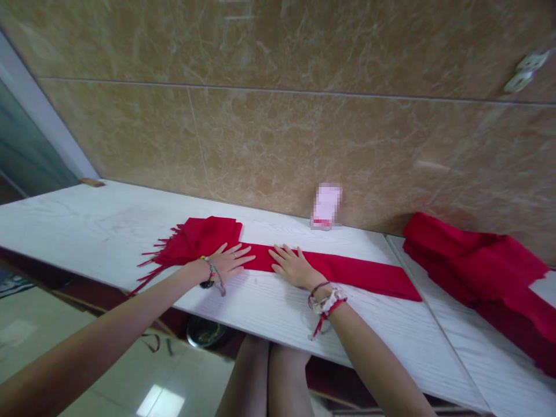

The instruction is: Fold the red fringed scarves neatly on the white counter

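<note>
A red scarf [360, 271] lies along the white table, folded into a long narrow strip. Its left part is wider and bunched, with fringe spreading toward the table's front edge. My left hand [228, 262] rests flat on the strip beside that wider part, fingers spread and pointing right. A short way to the right, my right hand [292, 266] also lies on the strip with its fingers apart, pointing up and left. Neither hand grips the cloth. Bracelets circle both wrists.
Another heap of red cloth [473, 272] lies at the right, beyond a seam in the white table [121, 223]. A blurred pink upright object [326, 205] leans against the tiled wall [260, 139]. A metal bowl [206, 331] shows below the front edge.
</note>
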A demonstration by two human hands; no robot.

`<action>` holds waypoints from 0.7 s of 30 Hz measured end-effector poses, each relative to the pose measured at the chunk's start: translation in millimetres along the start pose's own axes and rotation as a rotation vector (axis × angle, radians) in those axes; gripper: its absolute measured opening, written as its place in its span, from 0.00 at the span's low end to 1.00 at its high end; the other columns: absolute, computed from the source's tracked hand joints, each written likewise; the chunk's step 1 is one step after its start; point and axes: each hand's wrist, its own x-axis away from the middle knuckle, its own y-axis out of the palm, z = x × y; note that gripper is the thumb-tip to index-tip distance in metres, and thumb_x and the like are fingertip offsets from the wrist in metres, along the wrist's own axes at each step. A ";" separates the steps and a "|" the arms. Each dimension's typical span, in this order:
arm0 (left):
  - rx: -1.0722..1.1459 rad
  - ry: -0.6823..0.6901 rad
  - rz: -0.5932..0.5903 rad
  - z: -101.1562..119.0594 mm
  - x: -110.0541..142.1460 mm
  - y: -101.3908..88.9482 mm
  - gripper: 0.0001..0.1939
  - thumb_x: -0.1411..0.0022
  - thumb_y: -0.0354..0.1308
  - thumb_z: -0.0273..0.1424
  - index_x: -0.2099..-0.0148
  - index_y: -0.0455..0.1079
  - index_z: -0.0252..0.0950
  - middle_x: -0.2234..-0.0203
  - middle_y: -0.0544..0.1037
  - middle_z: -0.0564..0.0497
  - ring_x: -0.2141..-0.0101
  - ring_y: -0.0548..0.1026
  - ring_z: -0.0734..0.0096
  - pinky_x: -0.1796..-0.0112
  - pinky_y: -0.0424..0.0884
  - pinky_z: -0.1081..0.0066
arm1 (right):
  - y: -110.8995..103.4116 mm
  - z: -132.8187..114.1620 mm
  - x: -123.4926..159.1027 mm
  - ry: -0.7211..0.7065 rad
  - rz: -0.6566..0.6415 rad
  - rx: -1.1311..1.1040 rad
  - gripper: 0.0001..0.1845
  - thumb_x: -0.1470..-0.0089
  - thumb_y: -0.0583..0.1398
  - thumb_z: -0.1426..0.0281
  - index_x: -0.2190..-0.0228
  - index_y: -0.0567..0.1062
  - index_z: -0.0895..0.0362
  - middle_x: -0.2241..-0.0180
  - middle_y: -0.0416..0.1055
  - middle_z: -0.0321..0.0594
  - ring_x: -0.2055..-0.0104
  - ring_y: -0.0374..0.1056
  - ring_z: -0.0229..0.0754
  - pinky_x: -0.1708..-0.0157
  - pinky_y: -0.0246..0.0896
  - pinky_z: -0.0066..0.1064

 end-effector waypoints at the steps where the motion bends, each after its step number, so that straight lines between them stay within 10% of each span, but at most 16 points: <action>1: 0.010 -0.024 -0.008 2.7 -0.6 -7.0 0.22 0.38 0.41 0.31 0.42 0.52 0.47 0.42 0.52 0.49 0.43 0.47 0.57 0.49 0.44 0.46 | -1.3 0.0 0.4 0.018 0.018 -0.008 0.27 0.42 0.41 0.61 0.44 0.51 0.57 0.41 0.44 0.44 0.40 0.40 0.52 0.47 0.38 0.56; 7: 0.081 -0.039 0.135 34.3 -28.7 -20.1 0.23 0.37 0.38 0.32 0.40 0.49 0.41 0.41 0.50 0.48 0.42 0.46 0.61 0.48 0.47 0.51 | -4.0 0.7 3.7 0.216 0.038 -0.012 0.30 0.43 0.42 0.58 0.44 0.50 0.61 0.41 0.43 0.47 0.40 0.37 0.54 0.47 0.35 0.58; 21: 0.180 -0.068 -0.074 38.2 -47.1 -9.2 0.28 0.40 0.42 0.40 0.38 0.41 0.47 0.39 0.38 0.48 0.42 0.38 0.51 0.50 0.43 0.42 | -13.3 75.4 80.9 0.250 -0.076 0.209 0.24 0.42 0.44 0.64 0.45 0.56 0.55 0.41 0.46 0.48 0.41 0.42 0.57 0.51 0.46 0.58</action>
